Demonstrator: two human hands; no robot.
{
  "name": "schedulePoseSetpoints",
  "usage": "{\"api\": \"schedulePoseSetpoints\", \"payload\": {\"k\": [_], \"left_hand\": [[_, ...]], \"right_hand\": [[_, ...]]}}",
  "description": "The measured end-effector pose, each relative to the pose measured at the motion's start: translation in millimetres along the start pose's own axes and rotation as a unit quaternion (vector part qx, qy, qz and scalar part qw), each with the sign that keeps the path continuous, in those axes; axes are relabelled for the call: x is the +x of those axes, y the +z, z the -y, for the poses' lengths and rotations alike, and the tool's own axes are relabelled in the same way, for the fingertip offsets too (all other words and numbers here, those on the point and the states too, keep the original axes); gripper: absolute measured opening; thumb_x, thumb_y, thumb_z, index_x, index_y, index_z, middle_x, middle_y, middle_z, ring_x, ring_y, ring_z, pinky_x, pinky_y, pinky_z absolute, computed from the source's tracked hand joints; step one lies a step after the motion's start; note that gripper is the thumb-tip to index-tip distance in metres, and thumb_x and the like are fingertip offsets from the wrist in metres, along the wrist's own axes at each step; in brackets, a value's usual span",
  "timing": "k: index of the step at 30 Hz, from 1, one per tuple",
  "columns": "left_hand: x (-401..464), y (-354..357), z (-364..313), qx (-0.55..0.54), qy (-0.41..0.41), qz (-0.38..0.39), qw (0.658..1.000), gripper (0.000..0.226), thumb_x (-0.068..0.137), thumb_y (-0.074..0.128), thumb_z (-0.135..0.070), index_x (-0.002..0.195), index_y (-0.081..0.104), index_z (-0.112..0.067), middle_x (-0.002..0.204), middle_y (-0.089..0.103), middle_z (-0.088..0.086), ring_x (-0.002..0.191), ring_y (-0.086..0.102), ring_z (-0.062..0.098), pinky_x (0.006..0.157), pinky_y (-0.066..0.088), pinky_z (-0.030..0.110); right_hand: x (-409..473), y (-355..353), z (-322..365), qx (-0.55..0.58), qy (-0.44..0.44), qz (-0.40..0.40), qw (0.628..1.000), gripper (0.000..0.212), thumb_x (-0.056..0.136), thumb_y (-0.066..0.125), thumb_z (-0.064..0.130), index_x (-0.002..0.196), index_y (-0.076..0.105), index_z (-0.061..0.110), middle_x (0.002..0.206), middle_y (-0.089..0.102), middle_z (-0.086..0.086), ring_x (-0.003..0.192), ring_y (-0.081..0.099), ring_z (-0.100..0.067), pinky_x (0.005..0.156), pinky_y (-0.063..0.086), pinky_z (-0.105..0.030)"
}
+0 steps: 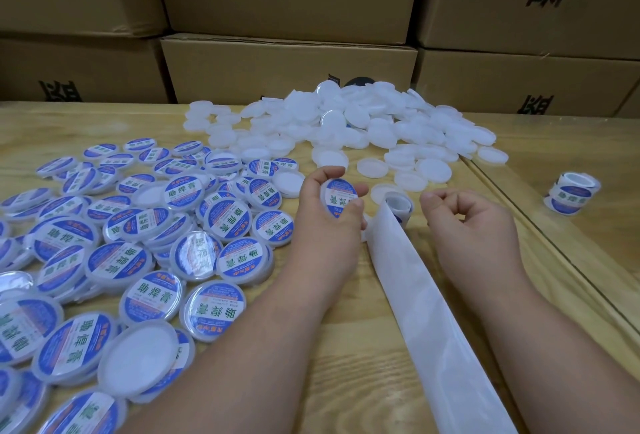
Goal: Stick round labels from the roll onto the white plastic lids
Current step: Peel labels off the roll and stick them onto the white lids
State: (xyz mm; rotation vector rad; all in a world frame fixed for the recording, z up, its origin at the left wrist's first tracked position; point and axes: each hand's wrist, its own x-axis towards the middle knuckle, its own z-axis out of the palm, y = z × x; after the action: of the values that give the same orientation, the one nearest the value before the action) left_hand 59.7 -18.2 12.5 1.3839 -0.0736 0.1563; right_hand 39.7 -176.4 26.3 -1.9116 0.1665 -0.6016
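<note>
My left hand (323, 217) grips a white lid with a blue round label (339, 196) on its face, tilted up above the table. Just to its right stands the small label roll (398, 207); its empty white backing strip (426, 312) runs toward me between my forearms. My right hand (471, 222) hovers right of the roll with fingers curled in and nothing visible in them. A heap of plain white lids (346, 125) lies beyond both hands. Several labelled lids (138, 246) are spread over the table's left side.
A second, full roll of blue labels (571, 193) stands at the right past a seam in the wooden table (346, 347). Stacked cardboard boxes (287, 66) form a wall along the table's far edge.
</note>
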Motion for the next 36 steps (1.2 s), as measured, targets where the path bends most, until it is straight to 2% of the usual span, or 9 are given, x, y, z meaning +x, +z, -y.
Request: {"api": "schedulePoseSetpoints", "payload": {"k": [3, 6, 11, 19, 22, 24, 27, 32, 36], "left_hand": [[0, 0, -2, -0.006, 0.006, 0.003, 1.0, 0.039, 0.091, 0.072, -0.01, 0.116, 0.055, -0.034, 0.095, 0.077, -0.009, 0.063, 0.066, 0.008, 0.059, 0.052, 0.021], [-3, -1, -10, -0.008, -0.018, -0.012, 1.0, 0.016, 0.096, 0.066, -0.037, 0.108, 0.068, -0.027, 0.083, 0.078, -0.003, 0.053, 0.063, 0.011, 0.051, 0.047, 0.021], [0, -3, -11, -0.17, -0.083, -0.04, 0.981, 0.066, 0.104, 0.023, -0.062, 0.102, 0.073, -0.019, 0.073, 0.074, 0.01, 0.038, 0.047, 0.016, 0.038, 0.031, 0.02], [3, -8, -15, -0.307, -0.1, -0.107, 0.941, 0.067, 0.105, 0.015, -0.06, 0.1, 0.067, -0.018, 0.058, 0.059, 0.009, 0.039, 0.035, 0.017, 0.042, 0.029, 0.02], [6, -11, -14, -0.322, -0.099, -0.13, 0.933, 0.071, 0.104, 0.012, -0.062, 0.109, 0.068, -0.019, 0.058, 0.061, 0.008, 0.041, 0.037, 0.016, 0.043, 0.032, 0.02], [9, -14, -13, -0.333, -0.1, -0.149, 0.926, 0.076, 0.103, 0.011, -0.066, 0.112, 0.07, -0.019, 0.06, 0.064, 0.007, 0.041, 0.039, 0.016, 0.044, 0.034, 0.021], [11, -18, -12, -0.337, -0.096, -0.138, 0.926, 0.078, 0.099, 0.013, -0.072, 0.116, 0.07, -0.021, 0.07, 0.071, 0.009, 0.046, 0.045, 0.015, 0.046, 0.039, 0.022], [3, -9, -11, -0.092, 0.01, -0.127, 0.988, 0.027, 0.105, 0.043, -0.037, 0.112, 0.068, -0.03, 0.075, 0.074, -0.002, 0.061, 0.052, 0.005, 0.061, 0.042, 0.02], [-4, -1, 0, 0.202, 0.093, -0.027, 0.975, 0.046, 0.083, 0.044, -0.011, 0.112, 0.065, -0.04, 0.098, 0.07, -0.02, 0.086, 0.055, -0.006, 0.076, 0.041, 0.013]], "right_hand": [[0, 0, 0, 0.002, 0.003, -0.002, 1.0, 0.047, 0.091, 0.07, 0.024, 0.05, 0.048, 0.018, 0.085, 0.07, 0.013, 0.082, 0.062, 0.01, 0.071, 0.041, -0.021], [0, 0, 0, 0.005, 0.01, 0.005, 1.0, 0.044, 0.091, 0.069, 0.025, 0.05, 0.053, 0.023, 0.084, 0.069, 0.018, 0.084, 0.062, 0.011, 0.07, 0.041, -0.021], [-1, 0, -1, 0.008, 0.019, 0.014, 1.0, 0.044, 0.091, 0.069, 0.027, 0.05, 0.054, 0.025, 0.086, 0.069, 0.026, 0.085, 0.062, 0.014, 0.07, 0.041, -0.022], [-1, 1, 0, -0.001, 0.036, 0.027, 0.999, 0.045, 0.091, 0.068, 0.031, 0.049, 0.055, 0.029, 0.078, 0.069, 0.022, 0.082, 0.064, 0.006, 0.068, 0.043, -0.027], [-1, 1, 1, 0.004, 0.043, 0.043, 0.998, 0.047, 0.093, 0.068, 0.033, 0.049, 0.052, 0.027, 0.051, 0.051, 0.017, 0.06, 0.057, -0.015, 0.065, 0.044, -0.031], [-1, 2, 0, 0.001, 0.046, 0.05, 0.998, 0.047, 0.094, 0.068, 0.033, 0.051, 0.049, 0.023, 0.044, 0.039, 0.016, 0.044, 0.038, -0.01, 0.059, 0.038, -0.03], [-1, 2, -1, -0.014, 0.038, 0.056, 0.998, 0.044, 0.094, 0.067, 0.033, 0.059, 0.051, 0.012, 0.044, 0.039, 0.013, 0.042, 0.034, -0.006, 0.055, 0.032, -0.028], [-3, 2, 2, -0.038, 0.032, 0.08, 0.996, 0.049, 0.092, 0.066, 0.042, 0.065, 0.057, 0.002, 0.065, 0.06, -0.016, 0.052, 0.045, -0.013, 0.058, 0.041, -0.031], [-4, 0, 2, -0.063, 0.023, 0.118, 0.991, 0.054, 0.088, 0.069, 0.053, 0.054, 0.05, 0.014, 0.048, 0.042, 0.008, 0.046, 0.038, -0.008, 0.047, 0.033, -0.021]]}}
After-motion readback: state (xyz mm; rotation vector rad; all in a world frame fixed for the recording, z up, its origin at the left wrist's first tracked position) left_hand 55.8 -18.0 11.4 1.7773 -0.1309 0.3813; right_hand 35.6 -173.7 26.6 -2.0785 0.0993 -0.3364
